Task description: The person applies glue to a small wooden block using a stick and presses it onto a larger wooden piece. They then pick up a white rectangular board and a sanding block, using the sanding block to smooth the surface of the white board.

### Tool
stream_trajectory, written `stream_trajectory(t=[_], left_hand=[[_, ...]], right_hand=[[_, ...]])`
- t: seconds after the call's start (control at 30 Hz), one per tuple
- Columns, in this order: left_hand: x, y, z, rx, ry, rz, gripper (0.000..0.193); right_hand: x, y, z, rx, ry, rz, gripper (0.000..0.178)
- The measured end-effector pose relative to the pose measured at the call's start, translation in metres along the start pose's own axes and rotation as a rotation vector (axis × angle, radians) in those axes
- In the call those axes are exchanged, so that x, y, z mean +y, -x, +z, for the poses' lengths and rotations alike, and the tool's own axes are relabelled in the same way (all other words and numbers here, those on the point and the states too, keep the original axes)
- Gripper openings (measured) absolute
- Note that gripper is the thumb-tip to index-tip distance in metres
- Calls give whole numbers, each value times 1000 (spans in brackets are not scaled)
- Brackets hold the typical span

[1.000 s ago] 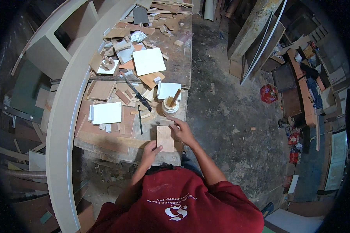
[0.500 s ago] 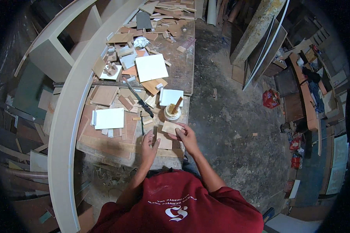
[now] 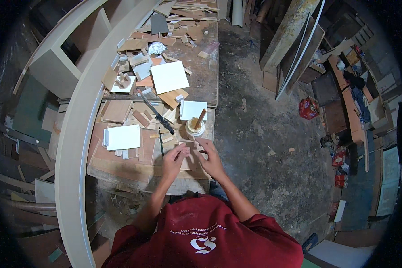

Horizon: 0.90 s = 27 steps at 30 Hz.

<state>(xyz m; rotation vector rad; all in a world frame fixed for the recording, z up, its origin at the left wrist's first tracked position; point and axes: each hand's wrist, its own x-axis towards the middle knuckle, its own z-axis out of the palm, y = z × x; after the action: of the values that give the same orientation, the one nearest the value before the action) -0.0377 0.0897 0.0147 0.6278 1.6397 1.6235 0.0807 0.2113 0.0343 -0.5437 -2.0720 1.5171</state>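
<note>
Frame centre: left hand (image 3: pixel 170 164) and right hand (image 3: pixel 212 162), both part-curled, flank pale wooden piece (image 3: pixel 189 164) above tabletop (image 3: pixel 193 184); cannot tell whether either grips anything.

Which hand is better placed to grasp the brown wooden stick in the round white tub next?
Likely the right hand: it sits close by the tub, nearer the stick than the left hand, which is further left.
</note>
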Motion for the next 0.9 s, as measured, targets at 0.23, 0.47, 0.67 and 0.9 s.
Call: stream_trajectory(t=[0.23, 0.47, 0.67, 0.9], left_hand=[[-26, -27, 6, 93, -309, 17, 48], [-15, -40, 15, 146, -454, 65, 40], [-36, -40, 6, 197, -405, 21, 29], [-13, -11, -2, 296, -379, 93, 27]], right_hand=[[36, -1, 22, 207, -301, 115, 14], [121, 3, 13, 536, -248, 320, 37], [174, -23, 18, 225, 91, 498, 80], [138, -16, 23, 423, 343, 257, 48]])
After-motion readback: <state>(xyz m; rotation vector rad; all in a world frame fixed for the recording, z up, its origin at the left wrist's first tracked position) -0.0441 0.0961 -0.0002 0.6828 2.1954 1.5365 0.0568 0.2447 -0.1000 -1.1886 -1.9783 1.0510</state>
